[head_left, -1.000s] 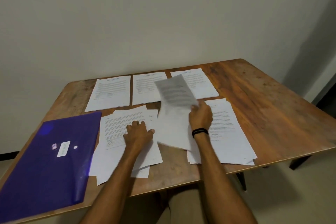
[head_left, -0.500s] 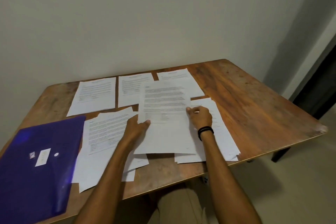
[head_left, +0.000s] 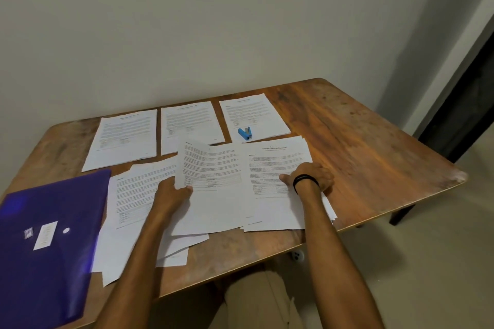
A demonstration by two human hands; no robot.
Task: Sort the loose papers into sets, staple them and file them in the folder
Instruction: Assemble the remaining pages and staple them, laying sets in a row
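Observation:
My left hand grips the left edge of a printed sheet held just above the table's middle. My right hand rests on the right stack of papers, fingers curled at its right edge; I cannot tell whether they pinch a page. A loose fan of papers lies under my left forearm. Three sorted sets lie along the far edge: left, middle, right. A small blue stapler lies on the right set. The purple folder lies shut at the left.
The wooden table stands against a plain wall, its bare right part beside the stack. A dark doorway is at the far right. My knee in beige trousers shows below the near table edge.
The sheet passed from my right hand to my left and moved left. My right hand went down onto the right stack. The stapler came into view behind the sheet.

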